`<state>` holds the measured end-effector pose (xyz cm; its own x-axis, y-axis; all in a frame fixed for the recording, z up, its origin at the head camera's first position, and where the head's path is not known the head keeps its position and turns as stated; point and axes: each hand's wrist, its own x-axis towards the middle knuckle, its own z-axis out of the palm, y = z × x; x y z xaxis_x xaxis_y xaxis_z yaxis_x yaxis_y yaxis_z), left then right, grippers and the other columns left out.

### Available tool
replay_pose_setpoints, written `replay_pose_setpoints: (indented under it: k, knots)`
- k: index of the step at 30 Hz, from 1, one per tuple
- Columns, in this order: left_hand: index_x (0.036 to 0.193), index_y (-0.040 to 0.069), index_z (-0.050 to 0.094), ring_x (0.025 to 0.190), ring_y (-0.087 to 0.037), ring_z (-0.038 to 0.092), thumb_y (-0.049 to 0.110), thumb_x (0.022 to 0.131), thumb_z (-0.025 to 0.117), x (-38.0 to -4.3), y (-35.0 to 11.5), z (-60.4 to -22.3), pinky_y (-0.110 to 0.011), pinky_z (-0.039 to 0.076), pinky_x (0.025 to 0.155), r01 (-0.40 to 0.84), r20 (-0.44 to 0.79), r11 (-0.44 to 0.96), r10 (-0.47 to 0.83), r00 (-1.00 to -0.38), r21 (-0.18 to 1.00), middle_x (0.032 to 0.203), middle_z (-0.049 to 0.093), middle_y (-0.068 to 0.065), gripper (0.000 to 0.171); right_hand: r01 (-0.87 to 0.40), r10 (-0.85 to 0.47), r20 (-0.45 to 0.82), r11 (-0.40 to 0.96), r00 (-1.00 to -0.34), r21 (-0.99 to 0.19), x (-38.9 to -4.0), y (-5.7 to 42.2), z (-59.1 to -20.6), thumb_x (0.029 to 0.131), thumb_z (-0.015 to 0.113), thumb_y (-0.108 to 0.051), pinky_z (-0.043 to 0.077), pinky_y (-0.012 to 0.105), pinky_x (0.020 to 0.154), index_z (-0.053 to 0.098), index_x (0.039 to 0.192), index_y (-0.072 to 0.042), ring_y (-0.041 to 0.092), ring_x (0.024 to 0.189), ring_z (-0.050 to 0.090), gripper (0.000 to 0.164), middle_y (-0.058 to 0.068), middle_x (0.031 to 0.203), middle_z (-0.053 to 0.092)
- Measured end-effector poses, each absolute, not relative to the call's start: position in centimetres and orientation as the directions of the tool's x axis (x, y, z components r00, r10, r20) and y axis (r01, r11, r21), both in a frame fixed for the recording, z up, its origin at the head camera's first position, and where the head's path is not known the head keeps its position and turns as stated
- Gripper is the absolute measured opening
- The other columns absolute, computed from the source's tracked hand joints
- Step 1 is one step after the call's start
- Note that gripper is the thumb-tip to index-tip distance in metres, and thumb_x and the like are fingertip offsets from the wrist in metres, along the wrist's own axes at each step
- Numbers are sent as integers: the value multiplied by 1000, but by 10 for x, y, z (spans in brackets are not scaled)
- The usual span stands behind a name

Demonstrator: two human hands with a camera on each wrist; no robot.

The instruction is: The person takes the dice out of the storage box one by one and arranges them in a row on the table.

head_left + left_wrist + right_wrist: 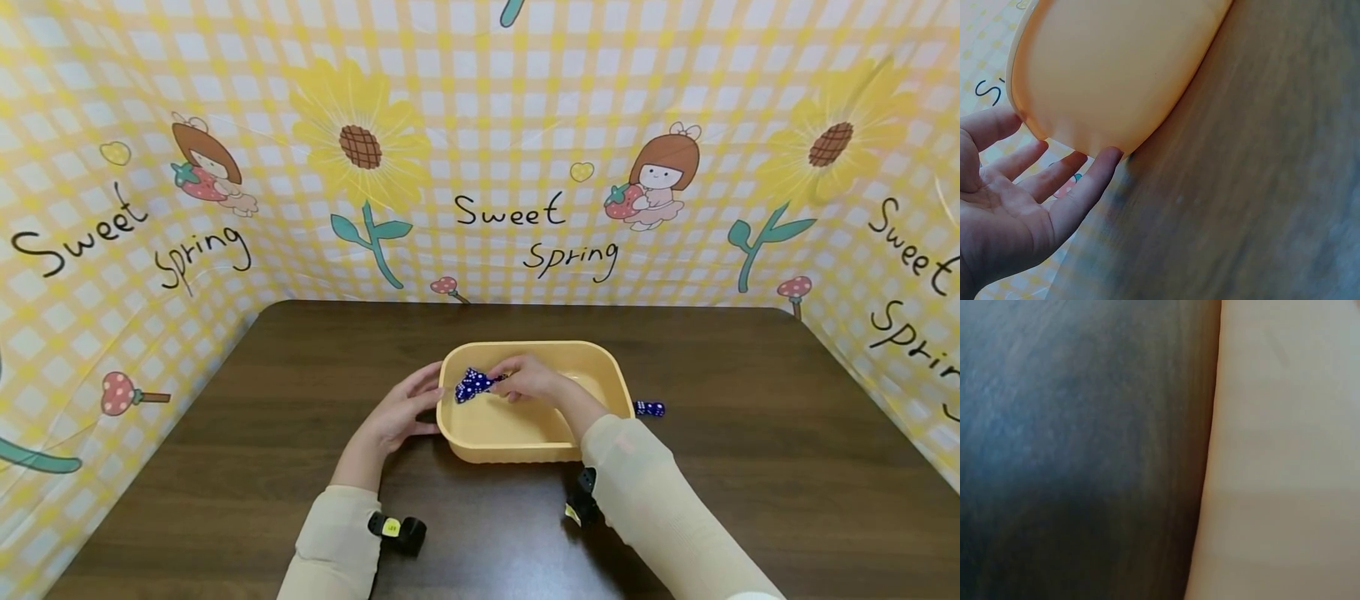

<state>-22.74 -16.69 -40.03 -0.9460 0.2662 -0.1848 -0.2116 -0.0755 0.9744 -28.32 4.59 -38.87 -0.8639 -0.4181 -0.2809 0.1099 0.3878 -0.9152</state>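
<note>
The tray (517, 454), yellow and round-cornered, stood upright on the dark wooden table (480, 542). The cluster (472, 385), blue with white dots, lay inside it at the left end; whether it was one piece or several could not be told.

The right hand (532, 382) reached into the tray from the near right side, the forearm crossing above the near right rim. Its thumb and forefinger were bent towards each other and pinched the right end of the cluster, which partly hid behind the fingertips. How the other fingers lay could not be made out.

The left hand (408, 407) was at the tray's left end, outside it. Its fingers were spread, and the left wrist view showed fingertips touching the outer wall while the palm stood apart from it.

The strip (649, 408), also blue with white dots, lay on the table just right of the tray; whether the two touched was unclear.

Both arms wore pale sleeves (652, 479), with a black device at each wrist. A yellow-and-white checked cloth (480, 125) rose behind the far edge of the table and along its left and right sides, printed with sunflowers, small figures and the words "Sweet Spring".
</note>
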Motion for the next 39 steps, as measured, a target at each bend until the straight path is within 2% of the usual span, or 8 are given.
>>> replay_pose_setpoints:
  k: [10, 15, 21, 34, 39]
  knots:
    - [134, 13, 28, 112, -36, 37, 6, 88, 46, -227, -167, -400, -49, 44, 71, -210, -183, -77, 265, -947, 975, 134, 30, -16, 50, 86, -389, -277, 442, -878, -893, -285, 43, -392, 75, 63, -2, 36, 22, 47, 61, 104, -2, 12, 48, 43, 29, 3, 67, 54]
    - [134, 13, 28, 112, -37, 37, 6, 88, 46, -227, -167, -400, -48, 44, 71, -210, -183, -78, 265, -947, 975, 134, 30, -16, 50, 81, -399, -275, 439, -875, -895, -285, 42, -393, 74, 64, 0, 36, 22, 46, 62, 100, 0, 11, 47, 41, 27, 4, 73, 56]
    - [134, 12, 27, 112, -37, 37, 6, 88, 45, -227, -167, -401, -48, 44, 71, -207, -180, -80, 264, -948, 975, 134, 30, -16, 50, 25, -429, -237, 444, -872, -896, -286, 41, -396, 72, 65, 2, 37, 21, 47, 62, 92, 4, 10, 46, 39, 20, 3, 78, 56]
    - [134, 12, 28, 112, -37, 38, 6, 88, 46, -227, -167, -400, -47, 44, 70, -209, -183, -75, 258, -949, 975, 134, 31, -16, 49, -197, -522, -116, 506, -845, -840, -283, 40, -397, 67, 68, 2, 39, 19, 51, 63, 80, 4, 8, 57, 44, 14, -1, 66, 54]
    - [134, 12, 28, 112, -37, 37, 6, 89, 45, -226, -167, -399, -47, 44, 70, -211, -186, -71, 264, -946, 975, 134, 30, -16, 49, -205, -522, -113, 513, -845, -833, -281, 40, -396, 68, 67, 2, 39, 20, 52, 63, 80, 4, 9, 58, 45, 13, 0, 67, 55]
